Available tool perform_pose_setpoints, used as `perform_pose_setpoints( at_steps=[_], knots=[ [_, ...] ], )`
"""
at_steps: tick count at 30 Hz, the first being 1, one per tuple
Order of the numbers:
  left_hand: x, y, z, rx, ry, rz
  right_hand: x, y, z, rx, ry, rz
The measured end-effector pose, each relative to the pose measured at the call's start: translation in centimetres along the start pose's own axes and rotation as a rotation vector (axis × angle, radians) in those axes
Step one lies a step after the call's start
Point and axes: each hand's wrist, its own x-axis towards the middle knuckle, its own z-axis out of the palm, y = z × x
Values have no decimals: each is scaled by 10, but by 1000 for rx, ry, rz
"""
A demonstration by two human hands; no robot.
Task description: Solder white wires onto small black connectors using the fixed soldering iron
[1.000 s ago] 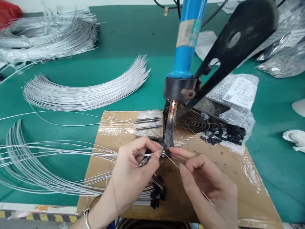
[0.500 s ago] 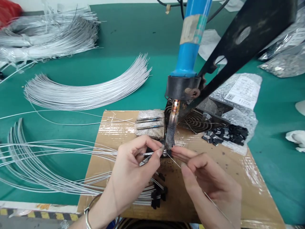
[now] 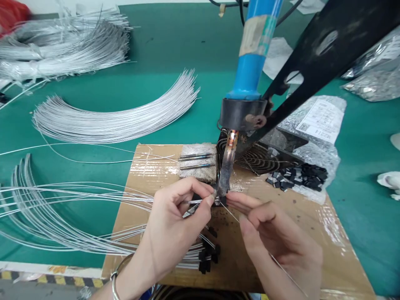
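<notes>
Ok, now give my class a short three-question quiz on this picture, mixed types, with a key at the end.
1. True or false: in the picture, the loose pile of small black pieces lies right of the soldering iron.
2. The iron's handle is mainly: A) red, B) yellow, C) blue.
3. Fill in: the right hand holds a thin ____.

Key: 1. True. 2. C. 3. wire.

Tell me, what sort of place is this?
Probably a soldering bench in a workshop or factory, judging by the blue-handled soldering iron on a black metal arm, the curved bundle of thin white wires and the pile of small black pieces.
</notes>
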Motion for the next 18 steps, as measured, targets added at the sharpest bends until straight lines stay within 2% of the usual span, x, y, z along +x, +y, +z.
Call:
perform_pose_setpoints(
  at_steps=[18],
  knots=[
    [-1,0,-1,0,-10,8,-1,0,0,2,12,9]
  ],
)
